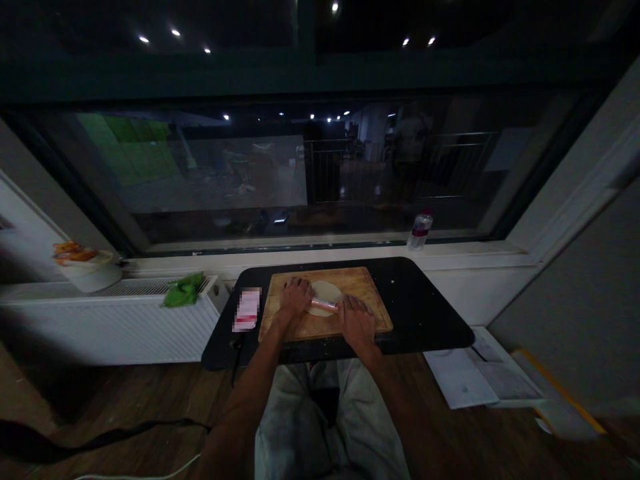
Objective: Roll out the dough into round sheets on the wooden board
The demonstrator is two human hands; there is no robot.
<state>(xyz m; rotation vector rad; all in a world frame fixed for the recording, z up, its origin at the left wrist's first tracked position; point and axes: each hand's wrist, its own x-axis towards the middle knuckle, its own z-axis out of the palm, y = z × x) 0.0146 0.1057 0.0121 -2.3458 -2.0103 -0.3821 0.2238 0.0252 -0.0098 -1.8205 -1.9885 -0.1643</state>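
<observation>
A round, flat sheet of dough [326, 291] lies on a wooden cutting board [373, 313]. Across the dough runs a slim rolling pin [324, 305], pinkish with a pale label-like patch in its middle. My left hand [296, 295] is closed over the pin's left end, and my right hand [357, 317] covers its right end. Both palms face down, so the undersides of the fingers and the ends of the pin are hidden.
The board rests on a black table [425, 313]. A phone-like blurred pink item [247, 309] lies left of the board. On the sill stands a plastic bottle [420, 231]. A green cloth or bag [183, 289] and a white bowl [93, 272] sit on the radiator [150, 327].
</observation>
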